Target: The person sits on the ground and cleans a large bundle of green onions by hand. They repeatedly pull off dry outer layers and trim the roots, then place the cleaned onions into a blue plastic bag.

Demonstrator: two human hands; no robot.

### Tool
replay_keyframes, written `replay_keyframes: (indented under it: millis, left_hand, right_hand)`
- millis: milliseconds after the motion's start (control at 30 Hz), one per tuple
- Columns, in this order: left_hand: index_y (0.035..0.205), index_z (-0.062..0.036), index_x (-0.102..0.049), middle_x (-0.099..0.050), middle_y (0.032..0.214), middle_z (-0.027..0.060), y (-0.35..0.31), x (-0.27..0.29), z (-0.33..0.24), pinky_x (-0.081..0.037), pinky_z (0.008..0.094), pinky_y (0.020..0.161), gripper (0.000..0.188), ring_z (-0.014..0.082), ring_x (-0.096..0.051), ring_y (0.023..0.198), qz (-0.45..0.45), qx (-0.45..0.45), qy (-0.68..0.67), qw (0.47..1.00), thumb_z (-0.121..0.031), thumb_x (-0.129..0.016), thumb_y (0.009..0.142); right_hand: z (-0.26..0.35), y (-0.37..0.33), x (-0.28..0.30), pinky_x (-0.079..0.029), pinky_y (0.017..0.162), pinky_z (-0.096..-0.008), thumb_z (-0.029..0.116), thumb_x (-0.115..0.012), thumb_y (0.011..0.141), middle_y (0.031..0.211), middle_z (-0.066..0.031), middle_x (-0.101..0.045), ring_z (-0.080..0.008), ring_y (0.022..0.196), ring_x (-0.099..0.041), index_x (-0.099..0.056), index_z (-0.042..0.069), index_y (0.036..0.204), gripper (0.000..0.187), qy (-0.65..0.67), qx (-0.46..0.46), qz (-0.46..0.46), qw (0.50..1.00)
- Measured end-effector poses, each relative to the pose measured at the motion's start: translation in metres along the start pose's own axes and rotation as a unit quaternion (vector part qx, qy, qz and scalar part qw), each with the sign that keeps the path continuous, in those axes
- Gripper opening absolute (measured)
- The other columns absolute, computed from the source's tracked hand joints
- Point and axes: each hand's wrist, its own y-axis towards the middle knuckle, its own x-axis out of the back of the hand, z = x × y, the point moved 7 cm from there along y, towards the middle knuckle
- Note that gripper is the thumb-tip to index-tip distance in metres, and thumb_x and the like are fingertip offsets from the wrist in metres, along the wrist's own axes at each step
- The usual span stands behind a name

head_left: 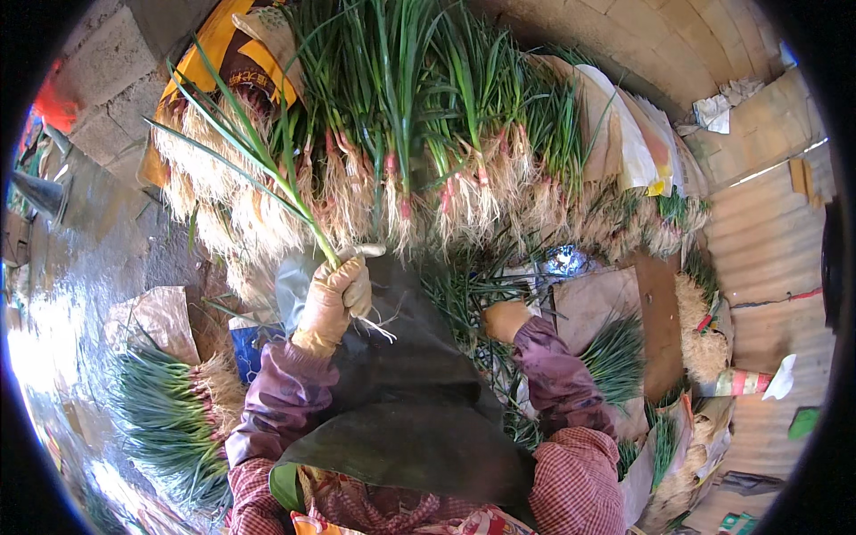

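Note:
My left hand [334, 299], in a pale glove, is closed around a spring onion [299, 203]. The plant's long green leaves slant up and to the left, and its white roots [378, 326] hang out below my fingers. My right hand [506, 319], also gloved, is farther right, against a loose heap of green leaves [464, 290]. Its fingers point down and away, so their grip is hidden. Beyond both hands lies a wide pile of spring onions [392, 116], with leaves pointing away from me and reddish bases and pale roots toward me.
A dark apron [401, 357] covers my lap. Bundled spring onions [174, 415] lie on the wet floor at left. At right are another green bunch [615, 357], a brown board [658, 321] and a root-covered bundle [700, 330]. Yellow and black sacking [201, 67] borders the pile's far left.

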Motion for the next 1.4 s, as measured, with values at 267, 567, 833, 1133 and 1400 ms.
replay_keyframes:
  millis: [267,567,833,1133,1400]
  left_hand:
    - [0.113,0.0018,-0.053,-0.041,0.053,-0.0029,0.005,-0.020,0.010,-0.032,0.0209,0.042,0.031,0.0071,-0.038,0.042,-0.027,-0.007,0.104,0.994,-0.020,-0.048,0.092]
    - [0.110,-0.0033,-0.056,-0.059,0.087,-0.0017,0.027,0.000,0.018,-0.045,0.0230,0.066,0.026,0.0084,-0.054,0.074,-0.074,-0.046,0.277,0.957,-0.020,-0.052,0.091]
    - [0.084,-0.0083,-0.049,-0.032,0.053,-0.0068,-0.001,-0.043,0.030,-0.028,0.0239,0.045,0.026,0.0063,-0.029,0.042,0.171,0.041,-0.203,0.963,-0.032,-0.044,0.094]
    - [0.089,-0.0106,-0.052,-0.033,0.056,-0.0059,0.000,-0.017,0.045,-0.028,0.0227,0.045,0.024,0.0069,-0.030,0.044,0.040,0.062,-0.140,0.987,-0.034,-0.049,0.091]
    - [0.080,-0.0062,-0.047,-0.035,0.051,-0.0029,-0.043,-0.070,-0.014,-0.034,0.0251,0.040,0.031,0.0088,-0.034,0.040,0.079,-0.126,0.040,0.988,-0.034,-0.046,0.093]
  right_hand:
    - [0.039,0.079,0.209,-0.041,0.044,-0.0305,0.033,-0.049,0.090,0.057,-0.0013,-0.052,-0.0130,0.046,-0.048,-0.057,0.009,0.090,0.026,0.154,-0.130,-0.317,0.927]
    - [0.095,0.012,0.195,-0.043,0.042,-0.0308,0.029,-0.058,0.085,0.056,-0.0045,-0.057,-0.0177,0.045,-0.055,-0.063,0.012,0.085,0.018,0.206,0.071,-0.531,0.819]
    - [0.045,0.059,0.121,-0.030,0.038,-0.0188,0.028,-0.053,0.089,0.060,0.0029,-0.049,-0.0043,0.044,-0.038,-0.059,0.001,0.085,0.028,0.829,0.160,-0.109,0.525]
    - [0.085,0.047,0.167,-0.043,0.046,-0.0338,0.029,-0.060,0.083,0.055,-0.0112,-0.055,-0.0236,0.047,-0.056,-0.062,0.006,0.072,0.025,0.414,0.060,-0.495,0.761]
    - [-0.018,0.078,0.066,-0.042,0.044,-0.0410,0.021,-0.048,0.081,0.057,-0.0114,-0.057,-0.0298,0.049,-0.057,-0.060,0.008,0.064,0.025,0.124,-0.171,-0.427,0.879]
